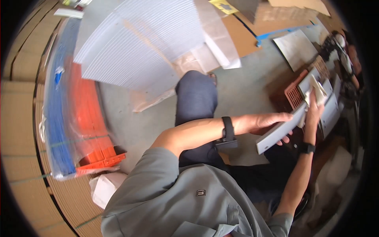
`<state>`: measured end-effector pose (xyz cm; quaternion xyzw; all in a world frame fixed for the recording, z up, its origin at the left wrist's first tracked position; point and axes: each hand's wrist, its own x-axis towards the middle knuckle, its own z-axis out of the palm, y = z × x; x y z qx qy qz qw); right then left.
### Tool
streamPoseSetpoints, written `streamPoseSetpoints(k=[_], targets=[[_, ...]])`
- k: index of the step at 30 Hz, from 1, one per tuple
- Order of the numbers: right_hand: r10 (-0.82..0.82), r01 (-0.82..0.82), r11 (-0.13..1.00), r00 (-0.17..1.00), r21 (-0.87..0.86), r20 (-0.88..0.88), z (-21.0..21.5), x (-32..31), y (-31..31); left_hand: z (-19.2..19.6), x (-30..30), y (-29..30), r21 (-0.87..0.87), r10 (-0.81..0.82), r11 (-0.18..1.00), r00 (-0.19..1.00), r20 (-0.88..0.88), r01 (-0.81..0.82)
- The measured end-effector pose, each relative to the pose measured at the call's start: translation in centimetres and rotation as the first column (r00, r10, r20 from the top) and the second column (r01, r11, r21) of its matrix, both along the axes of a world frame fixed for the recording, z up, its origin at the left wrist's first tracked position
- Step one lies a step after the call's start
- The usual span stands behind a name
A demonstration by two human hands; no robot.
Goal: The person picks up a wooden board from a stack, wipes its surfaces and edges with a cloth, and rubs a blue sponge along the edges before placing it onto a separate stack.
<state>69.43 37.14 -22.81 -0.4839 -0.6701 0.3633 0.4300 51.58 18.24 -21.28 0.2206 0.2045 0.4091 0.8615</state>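
Observation:
A long, flat light-grey bar point(272, 137), with small holes near its near end, slants away to the right in front of me. My left hand point(272, 123) is closed around its near part, thumb along the upper edge and fingertips showing past the other side. Farther up the bar, my right hand point(314, 108) is closed on a white cloth point(316, 90), which bunches above the fingers and hangs below them against the bar. The bar's far end is partly hidden by the cloth and hand.
A reddish-brown plastic crate point(296, 90) stands behind the bar, with more grey panels point(331, 112) beside it. Ribbed white sheets point(146, 43) lie ahead. On the left are plastic-wrapped blue strips point(59, 118), orange strips point(90, 114) and stacked cardboard point(19, 118).

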Motion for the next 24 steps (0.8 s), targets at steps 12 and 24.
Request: streamPoseSetpoints(k=[12,24], targets=[[-0.018,-0.073,0.888,0.981,0.453,0.193,6.0,-3.4,-2.6,-2.4,-2.8,0.4,0.112,0.273,0.962,0.912,-0.307,-0.25],[-0.194,0.16,0.976,0.949,0.148,0.249,3.8,-0.9,1.7,-1.0,-3.1,-1.2,0.28,0.287,0.944,0.859,-0.425,-0.177]])
